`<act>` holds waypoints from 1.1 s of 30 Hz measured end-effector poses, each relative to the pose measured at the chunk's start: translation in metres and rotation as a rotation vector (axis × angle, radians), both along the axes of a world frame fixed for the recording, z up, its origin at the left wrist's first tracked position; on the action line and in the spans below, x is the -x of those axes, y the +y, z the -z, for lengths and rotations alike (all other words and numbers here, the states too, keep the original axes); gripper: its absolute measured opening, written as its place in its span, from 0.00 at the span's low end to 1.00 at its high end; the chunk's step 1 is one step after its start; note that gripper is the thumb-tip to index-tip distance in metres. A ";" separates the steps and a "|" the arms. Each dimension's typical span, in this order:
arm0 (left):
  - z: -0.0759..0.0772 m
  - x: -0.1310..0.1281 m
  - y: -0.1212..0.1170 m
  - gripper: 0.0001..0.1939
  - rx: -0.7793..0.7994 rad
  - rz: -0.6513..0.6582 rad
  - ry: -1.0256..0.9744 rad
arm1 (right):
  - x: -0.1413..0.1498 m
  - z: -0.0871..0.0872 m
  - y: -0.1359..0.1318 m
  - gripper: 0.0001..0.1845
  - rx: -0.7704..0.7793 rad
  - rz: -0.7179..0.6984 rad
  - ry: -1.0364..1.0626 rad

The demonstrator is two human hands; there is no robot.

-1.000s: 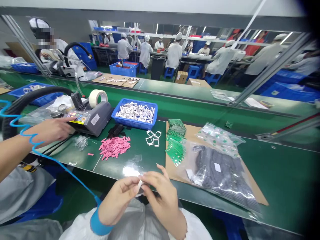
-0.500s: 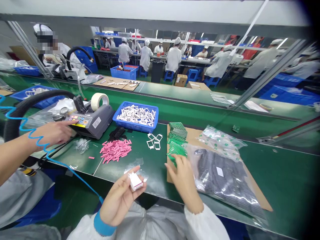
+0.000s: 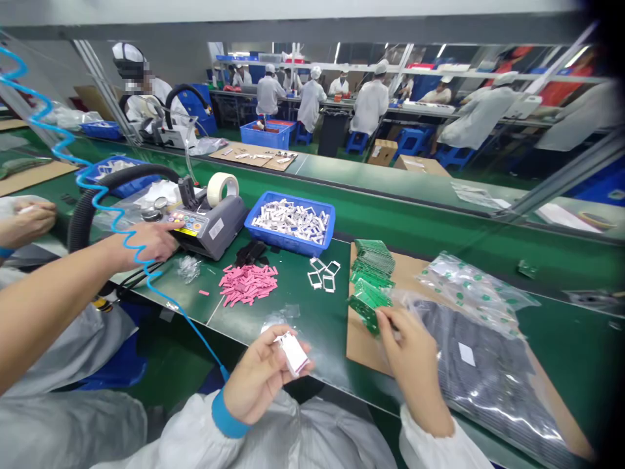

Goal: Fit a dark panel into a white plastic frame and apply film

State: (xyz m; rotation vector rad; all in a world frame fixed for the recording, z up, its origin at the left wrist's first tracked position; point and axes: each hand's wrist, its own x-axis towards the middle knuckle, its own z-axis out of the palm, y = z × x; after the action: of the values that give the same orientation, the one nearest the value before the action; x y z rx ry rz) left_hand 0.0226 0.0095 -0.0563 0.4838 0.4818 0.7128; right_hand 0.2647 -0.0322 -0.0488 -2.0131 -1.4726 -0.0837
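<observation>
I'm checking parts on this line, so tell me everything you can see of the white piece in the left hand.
The small white rectangular piece looks flat and smooth, plastic or card; the material cannot be told. It sits tilted in the left hand, over the edge of the green bench, and a narrow white tab sticks out at its upper end.

body | white coverall (image 3: 273, 436), creased, loose | right sleeve (image 3: 430, 443): white, wide cuff | left hand (image 3: 261, 378): bare, blue wrist strap (image 3: 226, 415) at the wrist, coiled blue cord (image 3: 223, 372) leaving it | right hand (image 3: 415, 365): bare
</observation>
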 end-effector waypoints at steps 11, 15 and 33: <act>-0.012 -0.008 -0.004 0.17 -0.178 -0.168 0.142 | 0.112 -0.038 0.006 0.05 -0.196 -0.361 0.776; -0.009 -0.005 -0.001 0.16 -0.153 -0.206 0.173 | 0.111 -0.035 0.005 0.06 -0.186 -0.452 0.690; -0.014 0.007 0.000 0.17 -0.092 0.085 -0.007 | 0.083 -0.048 0.001 0.09 -0.270 -0.607 0.597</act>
State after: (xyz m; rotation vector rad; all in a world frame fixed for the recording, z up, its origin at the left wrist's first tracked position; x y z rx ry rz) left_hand 0.0156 0.0094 -0.0420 0.5848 0.4203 0.6571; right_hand 0.1814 -0.0312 -0.0007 -1.1645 -1.4945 0.5012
